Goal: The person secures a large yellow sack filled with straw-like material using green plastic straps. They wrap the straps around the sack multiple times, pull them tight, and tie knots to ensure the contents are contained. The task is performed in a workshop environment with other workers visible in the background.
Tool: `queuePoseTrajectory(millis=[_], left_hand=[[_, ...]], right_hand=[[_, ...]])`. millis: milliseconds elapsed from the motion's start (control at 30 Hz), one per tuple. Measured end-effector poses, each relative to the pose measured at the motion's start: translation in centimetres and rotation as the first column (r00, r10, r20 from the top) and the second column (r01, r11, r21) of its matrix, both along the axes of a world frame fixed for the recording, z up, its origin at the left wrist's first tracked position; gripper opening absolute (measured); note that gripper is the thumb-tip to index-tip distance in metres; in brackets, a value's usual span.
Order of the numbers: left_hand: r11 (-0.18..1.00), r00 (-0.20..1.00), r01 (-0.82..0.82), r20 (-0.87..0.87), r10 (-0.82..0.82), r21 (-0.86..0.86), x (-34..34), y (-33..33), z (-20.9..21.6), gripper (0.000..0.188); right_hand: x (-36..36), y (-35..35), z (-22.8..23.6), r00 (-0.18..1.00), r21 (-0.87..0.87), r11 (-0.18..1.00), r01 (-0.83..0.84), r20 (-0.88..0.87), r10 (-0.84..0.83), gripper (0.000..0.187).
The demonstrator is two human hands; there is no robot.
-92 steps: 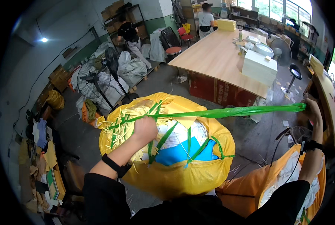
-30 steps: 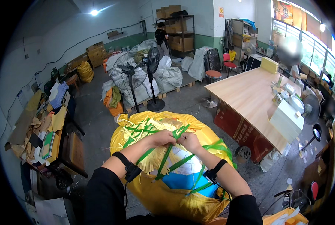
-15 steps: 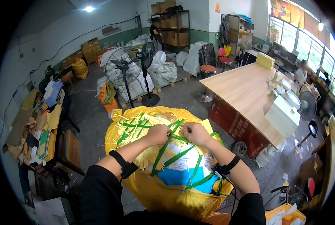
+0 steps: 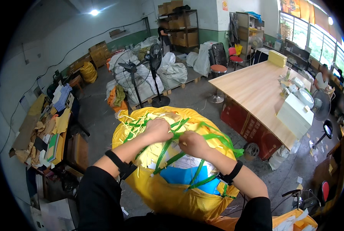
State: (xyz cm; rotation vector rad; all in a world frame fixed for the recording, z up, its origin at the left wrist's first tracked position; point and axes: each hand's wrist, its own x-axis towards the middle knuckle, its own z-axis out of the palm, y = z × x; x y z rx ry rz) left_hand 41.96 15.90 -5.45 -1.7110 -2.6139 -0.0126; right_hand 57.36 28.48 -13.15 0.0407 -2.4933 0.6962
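In front of me stands a big yellow woven sack [image 4: 156, 192], its mouth stuffed with pale yellow paper strips [image 4: 145, 159], white paper and a blue sheet [image 4: 187, 175]. Green plastic strapping [image 4: 164, 153] criss-crosses over the top. My left hand [image 4: 158, 130] is closed on the strapping at the middle of the sack's mouth. Close beside it, to the right, my right hand [image 4: 193, 143] is closed on the strapping too; a loose green length trails from it toward the sack's right edge. Both hands' fingertips are partly hidden. Each wrist wears a black band.
Beyond the sack are two black standing fans [image 4: 131, 69] and white sacks on pallets [image 4: 172, 73]. At right is a large wooden table [image 4: 252, 86] with paper stacks; at left, a cluttered bench [image 4: 45, 134]. Two people [image 4: 164, 36] are farther off.
My hands have come closer together, the right one shifting left and slightly down. A loose length of green strapping now stretches out to the right past the sack's edge. The whole view has shifted slightly.
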Motion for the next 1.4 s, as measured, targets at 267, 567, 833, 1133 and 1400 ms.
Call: queuePoseTrajectory(millis=[267,567,833,1133,1400], left_hand=[[0.968,0.25,-0.224,0.966,-0.06,0.118,1.3,-5.2,3.3,0.029],[0.868,-0.456,-0.367,0.749,-0.48,0.333,0.4,-7.6,7.2,0.058],[0.918,0.481,0.254,0.785,-0.392,0.303,1.3,-2.9,-0.6,0.03],[0.951,0.952,0.306,0.004,-0.306,0.049,7.6,-1.3,-5.8,0.033],[0.948,0.927,0.316,-0.23,-0.298,0.047,9.0,-0.1,-7.6,0.017]], right_hand=[[-0.7,-2.6,3.4,0.966,-0.244,0.935,-0.257,-0.05,0.252,0.042],[3.0,-10.0,10.0,0.863,-0.677,0.734,0.057,0.403,0.304,0.034],[30.4,-0.3,28.0,0.387,0.729,0.259,0.634,-0.008,-0.922,0.025],[32.1,5.4,14.3,0.596,0.705,0.291,0.647,-0.23,-0.769,0.04],[38.6,8.1,1.8,0.249,0.618,0.722,0.313,0.68,-0.69,0.035]])
